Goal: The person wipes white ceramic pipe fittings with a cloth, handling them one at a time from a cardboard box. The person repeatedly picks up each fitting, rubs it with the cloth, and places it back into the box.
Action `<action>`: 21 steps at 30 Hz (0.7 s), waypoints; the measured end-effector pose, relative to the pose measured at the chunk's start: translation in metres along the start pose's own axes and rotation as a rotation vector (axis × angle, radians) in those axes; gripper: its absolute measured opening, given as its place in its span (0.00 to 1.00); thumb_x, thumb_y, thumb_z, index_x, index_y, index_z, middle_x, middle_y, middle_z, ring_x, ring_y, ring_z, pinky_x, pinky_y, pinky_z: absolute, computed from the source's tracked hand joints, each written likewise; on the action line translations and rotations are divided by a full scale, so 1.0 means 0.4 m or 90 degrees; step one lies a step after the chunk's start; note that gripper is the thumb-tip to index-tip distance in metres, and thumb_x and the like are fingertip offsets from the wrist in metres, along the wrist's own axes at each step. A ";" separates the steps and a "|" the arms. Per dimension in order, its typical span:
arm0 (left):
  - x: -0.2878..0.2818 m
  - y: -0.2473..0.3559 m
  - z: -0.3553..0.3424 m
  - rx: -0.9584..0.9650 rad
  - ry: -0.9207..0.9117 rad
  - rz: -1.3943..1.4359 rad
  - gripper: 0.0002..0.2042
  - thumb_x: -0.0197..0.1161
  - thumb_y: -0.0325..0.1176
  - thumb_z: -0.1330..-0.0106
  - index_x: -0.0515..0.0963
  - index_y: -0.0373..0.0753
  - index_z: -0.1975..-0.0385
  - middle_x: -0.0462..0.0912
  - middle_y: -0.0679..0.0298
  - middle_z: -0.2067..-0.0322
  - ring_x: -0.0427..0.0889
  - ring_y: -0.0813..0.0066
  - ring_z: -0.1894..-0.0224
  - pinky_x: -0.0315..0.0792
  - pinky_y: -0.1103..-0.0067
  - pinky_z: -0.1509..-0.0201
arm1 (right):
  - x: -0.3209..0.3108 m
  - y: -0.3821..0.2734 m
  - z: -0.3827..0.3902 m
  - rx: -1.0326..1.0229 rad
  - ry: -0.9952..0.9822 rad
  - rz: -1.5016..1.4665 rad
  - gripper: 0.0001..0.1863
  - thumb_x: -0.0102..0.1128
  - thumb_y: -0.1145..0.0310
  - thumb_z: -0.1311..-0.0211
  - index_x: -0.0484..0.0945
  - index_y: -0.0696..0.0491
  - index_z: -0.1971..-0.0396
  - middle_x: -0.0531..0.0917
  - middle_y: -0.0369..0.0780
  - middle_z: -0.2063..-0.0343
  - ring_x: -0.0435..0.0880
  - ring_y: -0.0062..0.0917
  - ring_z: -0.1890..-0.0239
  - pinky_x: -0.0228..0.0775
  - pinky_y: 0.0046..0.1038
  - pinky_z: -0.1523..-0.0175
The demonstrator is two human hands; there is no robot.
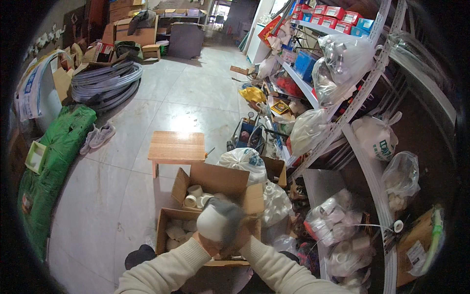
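Both my hands are together above the open cardboard box (183,214) at the lower middle. My left hand (206,243) is wrapped round a white rounded piece (213,224), probably a plastic pipe fitting. Something dark grey and soft-looking (230,211), maybe a cloth, lies against its far right side, blurred. Next to it is my right hand (240,238), its fingers smeared by motion and partly hidden. Inside the near box lie several whitish rounded pieces (175,231). A second open box (218,172) behind it holds white pipe fittings (193,198).
A small wooden stool (176,145) stands beyond the boxes. Metal shelving (364,105) with bagged parts runs along the right, with white plastic bags (276,203) beside the boxes. To the left are a green wrapped bundle (58,161), shoes (98,137) and coiled hose (105,85).
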State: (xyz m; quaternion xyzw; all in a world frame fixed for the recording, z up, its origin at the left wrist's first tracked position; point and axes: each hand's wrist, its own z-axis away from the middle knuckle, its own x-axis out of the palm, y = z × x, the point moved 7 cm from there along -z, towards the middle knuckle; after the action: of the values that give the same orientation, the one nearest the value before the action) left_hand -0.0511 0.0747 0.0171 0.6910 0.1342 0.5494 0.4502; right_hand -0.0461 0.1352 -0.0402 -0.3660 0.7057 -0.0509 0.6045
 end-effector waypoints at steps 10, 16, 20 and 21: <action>-0.053 -0.045 0.020 -0.191 0.009 0.167 0.17 0.39 0.39 0.35 0.61 0.43 0.49 0.69 0.61 0.54 0.69 0.68 0.52 0.65 0.74 0.49 | 0.054 0.011 -0.003 -0.055 -0.190 -0.079 0.32 0.48 0.51 0.46 0.55 0.50 0.43 0.55 0.39 0.41 0.49 0.31 0.39 0.35 0.32 0.36; -0.052 -0.073 0.040 -0.264 0.045 0.329 0.17 0.41 0.40 0.36 0.62 0.44 0.49 0.71 0.61 0.55 0.72 0.68 0.55 0.67 0.74 0.52 | -0.051 -0.047 -0.066 0.000 -0.170 -0.610 0.35 0.66 0.61 0.60 0.62 0.53 0.49 0.68 0.40 0.52 0.67 0.26 0.50 0.56 0.25 0.44; -0.069 -0.113 0.054 -0.337 0.071 0.364 0.17 0.42 0.40 0.36 0.63 0.45 0.49 0.72 0.61 0.56 0.73 0.67 0.57 0.69 0.74 0.54 | -0.139 -0.110 -0.086 -0.107 -0.087 -0.619 0.29 0.61 0.66 0.52 0.62 0.53 0.49 0.68 0.38 0.51 0.67 0.24 0.50 0.58 0.25 0.45; -0.089 -0.127 0.064 -0.364 0.083 0.343 0.17 0.42 0.40 0.36 0.63 0.45 0.49 0.72 0.61 0.56 0.74 0.67 0.57 0.70 0.74 0.55 | -0.106 -0.077 -0.078 -0.036 -0.097 -0.729 0.28 0.59 0.67 0.51 0.62 0.53 0.49 0.68 0.38 0.51 0.67 0.25 0.50 0.58 0.26 0.44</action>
State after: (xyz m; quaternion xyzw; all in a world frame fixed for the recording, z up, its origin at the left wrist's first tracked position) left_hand -0.0256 0.0669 -0.0444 0.5121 -0.1816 0.7057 0.4547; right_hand -0.0599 0.1255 0.0186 -0.7085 0.3505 -0.3245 0.5194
